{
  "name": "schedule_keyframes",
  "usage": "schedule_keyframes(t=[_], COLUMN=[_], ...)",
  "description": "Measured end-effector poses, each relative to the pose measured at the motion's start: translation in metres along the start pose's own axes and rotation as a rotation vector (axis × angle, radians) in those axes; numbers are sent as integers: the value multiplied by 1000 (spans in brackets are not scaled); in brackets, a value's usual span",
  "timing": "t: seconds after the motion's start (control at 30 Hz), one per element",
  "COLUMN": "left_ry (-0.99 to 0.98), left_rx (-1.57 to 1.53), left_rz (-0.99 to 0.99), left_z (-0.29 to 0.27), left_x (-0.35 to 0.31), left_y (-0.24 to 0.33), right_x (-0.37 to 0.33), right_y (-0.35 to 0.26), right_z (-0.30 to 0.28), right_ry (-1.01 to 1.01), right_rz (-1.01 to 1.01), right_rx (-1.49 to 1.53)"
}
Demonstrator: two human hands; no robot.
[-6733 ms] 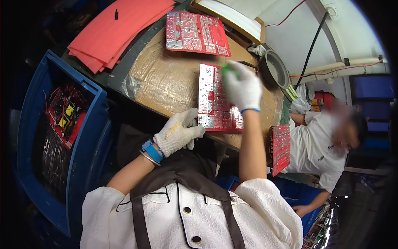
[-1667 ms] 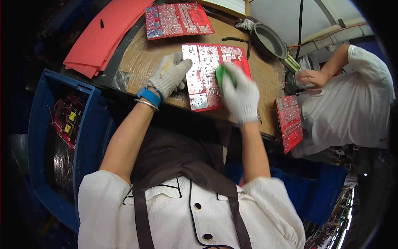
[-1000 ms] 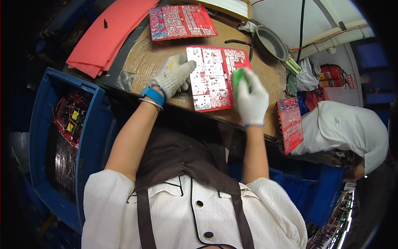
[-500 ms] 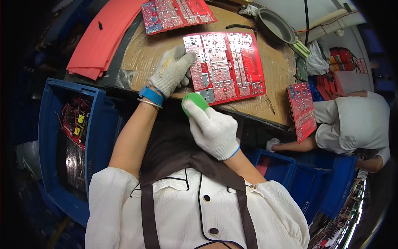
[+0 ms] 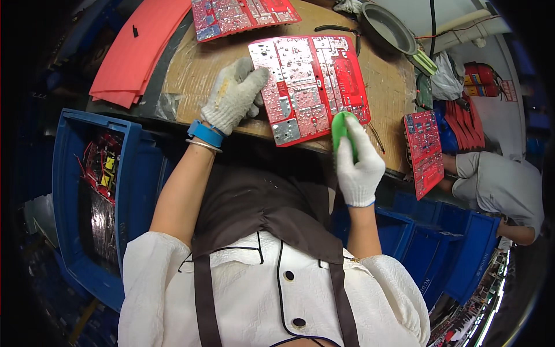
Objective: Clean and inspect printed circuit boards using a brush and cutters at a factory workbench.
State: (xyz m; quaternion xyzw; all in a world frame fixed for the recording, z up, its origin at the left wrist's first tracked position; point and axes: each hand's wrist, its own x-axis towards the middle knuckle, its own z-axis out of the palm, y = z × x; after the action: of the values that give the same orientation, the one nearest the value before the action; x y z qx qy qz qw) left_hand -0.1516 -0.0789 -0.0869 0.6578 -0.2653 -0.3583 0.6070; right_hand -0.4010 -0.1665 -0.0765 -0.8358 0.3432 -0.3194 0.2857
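A red circuit board [image 5: 306, 89], solder side up, is gripped at its left edge by my left hand [image 5: 232, 97]. The glove there is greyish, with the thumb on top and the other fingers partly hidden below. My right hand [image 5: 359, 165], in a white knit glove, is closed on a green brush-like tool [image 5: 342, 130] with a rounded top. That tool meets the board's lower right corner; its working side is hidden. Blue and pale bands ring my left wrist.
Another red board [image 5: 243, 16] lies farther back on the cardboard-covered bench [image 5: 191, 75]. Pink foam sheets [image 5: 139, 55] are stacked at the left, a grey pan [image 5: 387, 29] at the back right. Blue crates [image 5: 124, 231] flank me. One more board [image 5: 423, 153] stands near a co-worker [image 5: 503, 185].
My right hand has carried the green tool rightward, from the board's lower left corner to its lower right. The board sits slightly higher and farther left. The co-worker has shifted.
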Motion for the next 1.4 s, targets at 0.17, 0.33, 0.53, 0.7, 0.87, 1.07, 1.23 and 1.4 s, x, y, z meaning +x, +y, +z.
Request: schedule_keyframes(t=[0.17, 0.33, 0.53, 0.7, 0.87, 1.07, 1.23, 1.4], left_ry=[-37, -13, -109, -95, 71, 149, 146, 167], left_rx=[-4, -25, -7, 141, 42, 41, 27, 34], left_rz=[-30, -15, -98, -124, -193, -176, -186, -207], left_z=[3, 0, -6, -7, 7, 11, 8, 10], left_x=[4, 3, 13, 14, -23, -28, -21, -17], left_y=[-1, -3, 9, 11, 9, 4, 1, 0], right_x=[-21, 26, 18, 1, -9, 35, 26, 27], right_y=[-39, 27, 25, -18, -37, 24, -3, 5], right_z=[32, -7, -1, 14, 30, -2, 7, 5], right_ry=[-181, 97, 179, -4, -39, 165, 15, 94], right_rz=[-373, -16, -162, -166, -369, 51, -103, 53], right_rx=[-119, -103, -193, -116, -96, -54, -50, 60])
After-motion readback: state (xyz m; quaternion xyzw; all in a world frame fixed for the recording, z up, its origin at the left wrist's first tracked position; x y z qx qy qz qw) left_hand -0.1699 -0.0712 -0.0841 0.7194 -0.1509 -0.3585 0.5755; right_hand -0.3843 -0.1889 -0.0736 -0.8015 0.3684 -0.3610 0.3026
